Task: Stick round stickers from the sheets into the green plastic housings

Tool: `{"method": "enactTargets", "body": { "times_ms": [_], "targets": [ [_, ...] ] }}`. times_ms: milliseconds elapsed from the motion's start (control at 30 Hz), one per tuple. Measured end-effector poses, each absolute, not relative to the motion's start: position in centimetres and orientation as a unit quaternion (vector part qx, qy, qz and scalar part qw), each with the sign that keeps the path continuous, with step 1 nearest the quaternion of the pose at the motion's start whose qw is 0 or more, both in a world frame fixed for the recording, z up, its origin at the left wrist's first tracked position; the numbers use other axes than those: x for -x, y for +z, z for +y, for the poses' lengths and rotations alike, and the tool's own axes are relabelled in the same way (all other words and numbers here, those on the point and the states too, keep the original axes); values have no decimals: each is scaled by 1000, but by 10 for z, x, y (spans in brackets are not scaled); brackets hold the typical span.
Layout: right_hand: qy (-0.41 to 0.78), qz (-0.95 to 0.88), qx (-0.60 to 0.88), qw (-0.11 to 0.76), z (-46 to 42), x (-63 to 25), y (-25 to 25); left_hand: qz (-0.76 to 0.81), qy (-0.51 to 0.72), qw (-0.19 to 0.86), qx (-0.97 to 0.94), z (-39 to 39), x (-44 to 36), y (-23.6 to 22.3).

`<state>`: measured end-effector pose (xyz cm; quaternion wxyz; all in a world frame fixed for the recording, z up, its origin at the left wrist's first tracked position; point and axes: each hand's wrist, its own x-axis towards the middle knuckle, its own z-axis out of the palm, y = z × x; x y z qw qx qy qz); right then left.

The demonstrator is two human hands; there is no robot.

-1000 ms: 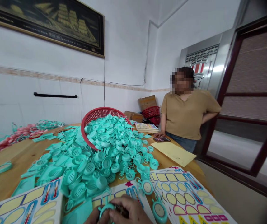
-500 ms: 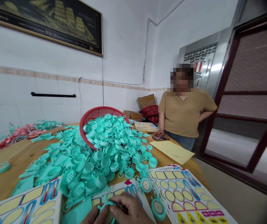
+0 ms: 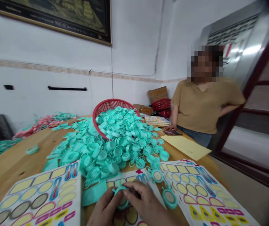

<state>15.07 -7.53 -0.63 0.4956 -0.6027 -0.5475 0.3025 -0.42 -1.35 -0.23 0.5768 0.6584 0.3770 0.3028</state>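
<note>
Low in the middle of the view, my left hand (image 3: 106, 204) grips the side of a turquoise round plastic case (image 3: 123, 205) that has small prongs at its top. My right hand (image 3: 146, 201) presses its thumb on the case's pale round face. A dark thin object (image 3: 134, 192) shows by the right fingers; its kind cannot be made out. Beneath the hands lies a sticker sheet (image 3: 131, 216), partly covered. Just right of my right hand rest two similar cases with pale discs, one nearer (image 3: 169, 197) and one farther (image 3: 157, 176).
A red basket (image 3: 99, 108) lies tipped, turquoise cases (image 3: 118, 141) heaped in and before it. Sticker sheets stand left (image 3: 61, 201) and right (image 3: 195, 191). A person (image 3: 197, 106) leans at the table beside a phone (image 3: 172, 132) and yellow paper (image 3: 186, 147). Pink pieces (image 3: 40, 124) lie far left.
The view has swung left and down, so the table's contents sit farther right and higher in the picture. Both hands keep hold of the case, and more of them shows.
</note>
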Motion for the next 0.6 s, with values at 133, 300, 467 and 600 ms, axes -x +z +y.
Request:
{"method": "enactTargets", "body": {
  "times_ms": [133, 300, 467, 600],
  "targets": [
    [312, -552, 612, 473, -73, -155, -9, 366, 296, 636, -612, -16, -5, -3],
    [321, -538, 615, 479, -72, -159, -3, 317, 280, 733, -532, -18, -9, -10],
    [316, -523, 622, 490, -73, -162, -4, 277, 274, 777, -495, -23, -8, -3],
    [318, -518, 628, 485, -74, -164, -5, 258, 277, 791, -481, -23, -8, 1]
  ]
}}
